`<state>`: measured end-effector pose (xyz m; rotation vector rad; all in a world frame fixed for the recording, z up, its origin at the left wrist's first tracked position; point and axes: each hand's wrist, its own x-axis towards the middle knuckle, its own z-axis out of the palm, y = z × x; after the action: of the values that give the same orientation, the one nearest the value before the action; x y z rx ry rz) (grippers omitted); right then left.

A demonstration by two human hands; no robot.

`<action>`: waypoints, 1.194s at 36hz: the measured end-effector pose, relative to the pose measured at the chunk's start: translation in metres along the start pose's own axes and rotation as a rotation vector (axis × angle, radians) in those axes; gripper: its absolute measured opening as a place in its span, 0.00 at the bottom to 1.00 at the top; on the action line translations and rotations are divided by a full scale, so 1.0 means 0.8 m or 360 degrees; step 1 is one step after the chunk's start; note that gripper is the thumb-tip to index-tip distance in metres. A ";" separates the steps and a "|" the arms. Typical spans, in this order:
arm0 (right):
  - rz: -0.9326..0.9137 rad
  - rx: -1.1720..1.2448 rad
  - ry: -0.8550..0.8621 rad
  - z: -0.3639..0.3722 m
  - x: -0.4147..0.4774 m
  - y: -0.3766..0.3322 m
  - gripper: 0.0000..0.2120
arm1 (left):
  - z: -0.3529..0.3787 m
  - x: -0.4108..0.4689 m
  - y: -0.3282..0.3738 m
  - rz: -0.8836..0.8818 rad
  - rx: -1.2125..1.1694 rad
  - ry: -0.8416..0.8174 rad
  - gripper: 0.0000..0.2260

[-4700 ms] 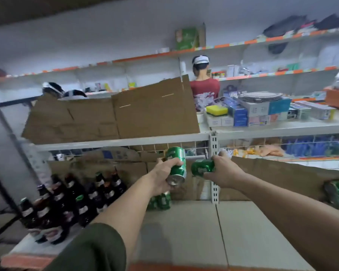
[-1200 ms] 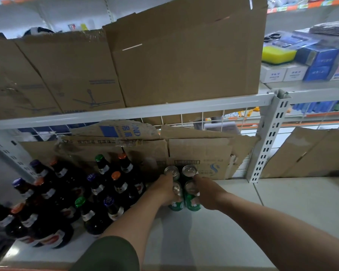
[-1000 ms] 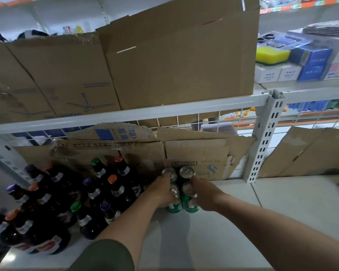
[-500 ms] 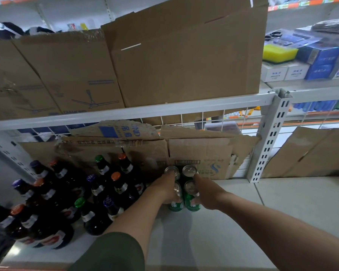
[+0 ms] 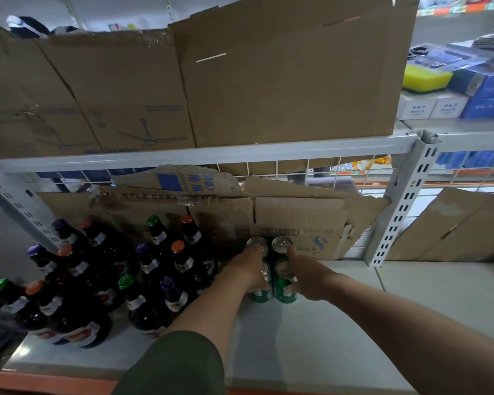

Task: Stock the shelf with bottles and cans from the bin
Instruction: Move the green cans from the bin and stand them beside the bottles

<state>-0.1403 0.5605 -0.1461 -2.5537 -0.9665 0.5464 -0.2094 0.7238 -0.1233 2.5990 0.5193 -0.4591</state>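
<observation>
Dim, cool indoor light, wide-angle bending at the edges, soft focus throughout, dark shadow at lower left

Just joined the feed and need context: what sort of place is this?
Probably a small shop or its stockroom: white slotted metal shelving, rows of dark glass bottles with coloured caps beside green metal drink cans, and blue and white cardboard boxes on an upper shelf.

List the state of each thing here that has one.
green cans, four upright, two by two, on the shelf.
left hand, against the left cans; grip unclear.
right hand, thumb and fingers round the right cans.
bottles, upright, capped, left of cans.
</observation>
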 end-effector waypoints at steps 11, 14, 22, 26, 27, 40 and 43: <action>-0.0006 0.0002 -0.0012 -0.004 -0.002 0.002 0.41 | -0.002 -0.003 -0.003 0.0013 -0.0038 0.0014 0.44; -0.0002 0.0026 -0.0013 -0.004 -0.002 0.000 0.43 | -0.001 -0.001 -0.003 0.0013 -0.0039 0.0018 0.45; 0.0019 0.0068 -0.0089 -0.010 -0.005 0.002 0.46 | -0.004 -0.007 0.002 -0.0119 0.0067 -0.0090 0.50; -0.0017 -0.0120 -0.0143 -0.022 -0.017 0.010 0.56 | -0.028 -0.019 -0.004 -0.0199 0.0060 -0.0122 0.47; -0.0026 -0.0186 -0.0134 -0.027 -0.021 0.012 0.56 | -0.037 -0.022 -0.007 -0.0217 0.0045 -0.0116 0.45; -0.0069 -0.0435 0.0058 -0.119 -0.075 0.075 0.31 | -0.059 -0.071 0.076 -0.0033 -0.0109 0.0218 0.19; -0.0021 -0.0412 0.0139 -0.135 -0.104 0.109 0.29 | -0.045 -0.065 0.123 0.0068 -0.0127 0.0236 0.17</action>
<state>-0.0994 0.4218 -0.0731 -2.7687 -1.0838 0.3201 -0.2045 0.6447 -0.0370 2.5738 0.5184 -0.2281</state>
